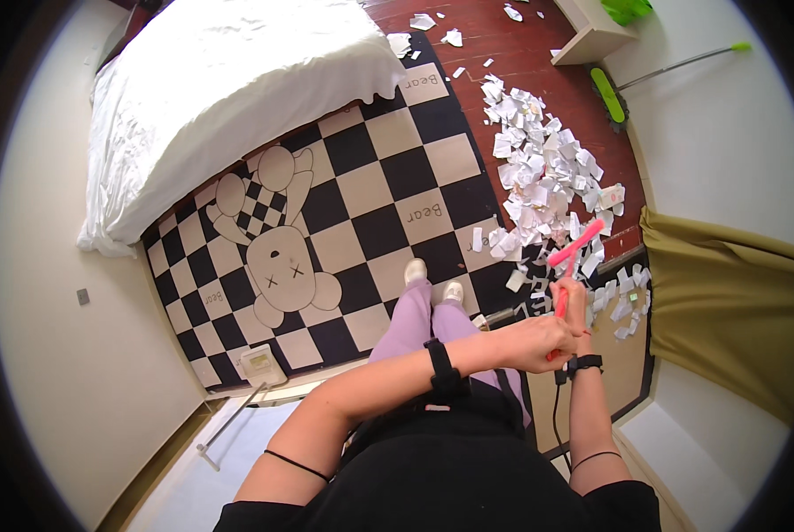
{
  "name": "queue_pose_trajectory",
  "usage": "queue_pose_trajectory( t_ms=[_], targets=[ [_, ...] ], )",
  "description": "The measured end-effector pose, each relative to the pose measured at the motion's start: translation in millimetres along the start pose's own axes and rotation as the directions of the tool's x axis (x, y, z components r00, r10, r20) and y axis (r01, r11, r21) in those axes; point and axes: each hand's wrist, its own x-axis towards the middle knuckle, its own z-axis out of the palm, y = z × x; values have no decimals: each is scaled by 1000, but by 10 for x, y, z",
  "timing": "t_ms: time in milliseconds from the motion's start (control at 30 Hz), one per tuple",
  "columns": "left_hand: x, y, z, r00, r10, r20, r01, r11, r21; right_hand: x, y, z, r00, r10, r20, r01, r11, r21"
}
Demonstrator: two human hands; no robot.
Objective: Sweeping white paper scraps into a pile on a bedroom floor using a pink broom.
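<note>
Your left hand (543, 344), nearer you than the heap of torn paper (539, 168), has its fingers curled closed around the butt end of the red handle of a pink-headed tool (577, 243). Your right hand (574, 301), closer to the heap, also wraps the handle, its fingers folded around it with no gap showing. The tool's head is in front of the heap's near end; whether it touches the paper, you cannot tell from here. Your white shoes (415, 270) stand to the near left of the heap. Loose scraps (623, 306) trail off its near right side, onto a beige mat (623, 363). The olive curtain (716, 293) hangs to the heap's near right, and the black-and-beige checkered mat (384, 186) spreads to its left. Further off, a green-headed broom (605, 93) is right of the heap's far part, and a white-covered bed (255, 97) is well to its left.
</note>
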Motion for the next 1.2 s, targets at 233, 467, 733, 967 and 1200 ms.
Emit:
queue_pose_trajectory(
  t_ms=[233, 467, 733, 967, 1200],
  targets=[
    [191, 621, 229, 999, -2, 47, -8, 980, 199, -72, -303, -100, 978, -151, -147, 178, 965, 192],
    [301, 732, 418, 996, -80, 27, 71, 967, 246, -221, -916, 358, 950, -273, 154, 141, 811, 568],
    [316, 328, 722, 998, -54, -42, 59, 991, 119, -261, 58, 118, 957, -239, 167, 179, 934, 310],
    [490, 357, 798, 997, -78, -2, 78, 995, 57, -345, 384, -314, 995, -87, 55, 78, 986, 150],
    [565, 815, 923, 987, -117, 109, 75, 941, 329, -391, -224, 89, 966, -257, -3, 230, 858, 459]
  ],
)
